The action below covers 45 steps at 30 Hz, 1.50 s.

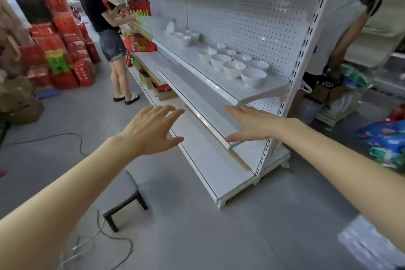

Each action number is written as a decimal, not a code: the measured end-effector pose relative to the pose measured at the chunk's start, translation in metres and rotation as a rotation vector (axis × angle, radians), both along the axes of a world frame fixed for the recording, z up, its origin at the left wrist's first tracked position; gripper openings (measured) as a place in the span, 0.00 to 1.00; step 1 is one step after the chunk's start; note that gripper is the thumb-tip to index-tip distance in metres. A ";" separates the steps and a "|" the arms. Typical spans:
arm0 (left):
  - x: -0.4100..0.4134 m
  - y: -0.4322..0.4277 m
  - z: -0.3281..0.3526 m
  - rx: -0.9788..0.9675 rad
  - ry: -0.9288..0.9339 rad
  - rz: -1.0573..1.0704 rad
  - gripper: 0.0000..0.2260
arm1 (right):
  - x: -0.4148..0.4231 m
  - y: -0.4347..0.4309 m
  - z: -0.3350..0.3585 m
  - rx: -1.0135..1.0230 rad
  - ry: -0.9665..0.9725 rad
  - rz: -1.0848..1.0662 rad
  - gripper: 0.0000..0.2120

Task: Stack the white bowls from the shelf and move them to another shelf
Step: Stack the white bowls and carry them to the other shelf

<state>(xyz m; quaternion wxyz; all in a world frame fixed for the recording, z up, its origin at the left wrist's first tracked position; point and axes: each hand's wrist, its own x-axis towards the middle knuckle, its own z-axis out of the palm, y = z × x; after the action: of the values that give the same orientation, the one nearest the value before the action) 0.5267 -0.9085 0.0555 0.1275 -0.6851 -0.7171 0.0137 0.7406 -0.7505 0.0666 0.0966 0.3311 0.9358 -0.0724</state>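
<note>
We are holding our left hand and right hand out, fingers released, grasping nothing. White bowls are sitting on a white shelf above a grey floor.

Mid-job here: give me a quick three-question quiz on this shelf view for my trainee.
1. True or false: the right hand grips something.
2. The white bowls stand: A) in one tall stack, B) side by side on the shelf, C) on the floor.
3. What grey seat stands on the floor, low in the view?
Key: 1 false, it is open and empty, as is the left hand; 2 B; 3 the stool.
</note>
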 end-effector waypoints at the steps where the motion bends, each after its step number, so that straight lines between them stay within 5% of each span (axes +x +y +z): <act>1: -0.021 0.015 0.002 0.011 -0.006 0.004 0.34 | -0.021 0.015 0.000 0.003 0.003 0.002 0.46; 12: -0.246 0.213 0.050 -0.006 0.138 -0.103 0.35 | -0.200 0.180 0.017 0.021 0.001 -0.127 0.45; 21: -0.320 0.370 0.045 0.055 0.091 -0.265 0.35 | -0.276 0.320 0.036 0.042 -0.036 -0.253 0.45; 35: -0.535 0.608 0.058 0.056 0.120 -0.102 0.45 | -0.480 0.601 0.039 0.062 0.028 -0.134 0.45; 39: -0.576 0.659 0.043 -0.008 0.073 -0.078 0.37 | -0.527 0.651 0.033 0.029 0.032 -0.105 0.44; 45: -0.638 0.752 0.022 0.028 0.001 -0.109 0.40 | -0.565 0.712 0.010 -0.043 -0.028 -0.125 0.44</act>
<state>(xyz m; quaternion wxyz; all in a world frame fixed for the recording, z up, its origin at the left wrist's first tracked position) -0.1112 -0.1568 0.0778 0.1379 -0.7212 -0.6789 -0.0029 0.1752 -0.0382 0.0762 0.1121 0.3877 0.9101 -0.0938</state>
